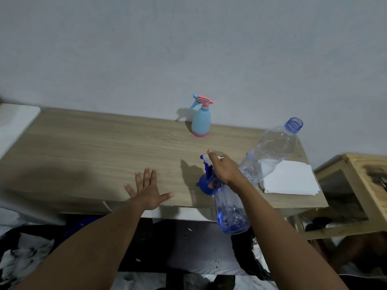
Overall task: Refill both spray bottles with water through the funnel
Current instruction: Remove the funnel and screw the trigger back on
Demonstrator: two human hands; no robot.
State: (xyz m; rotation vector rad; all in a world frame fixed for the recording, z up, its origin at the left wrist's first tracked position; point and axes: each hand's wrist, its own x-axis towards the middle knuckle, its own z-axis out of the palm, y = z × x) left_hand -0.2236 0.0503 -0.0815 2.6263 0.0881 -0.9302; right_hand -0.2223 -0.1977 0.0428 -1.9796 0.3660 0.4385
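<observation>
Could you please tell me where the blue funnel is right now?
The blue funnel sits on the wooden table near its front edge, partly hidden behind the clear spray bottle held in the right hand.

A plain grey-white wall [188, 49] stands behind a light wooden table [94, 147]. A wooden shelf unit [356, 185] stands just beside it on the right. The light is dim.

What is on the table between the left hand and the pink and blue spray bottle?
Nothing: in the head view, only bare table lies between the open left hand and the spray bottle.
</observation>
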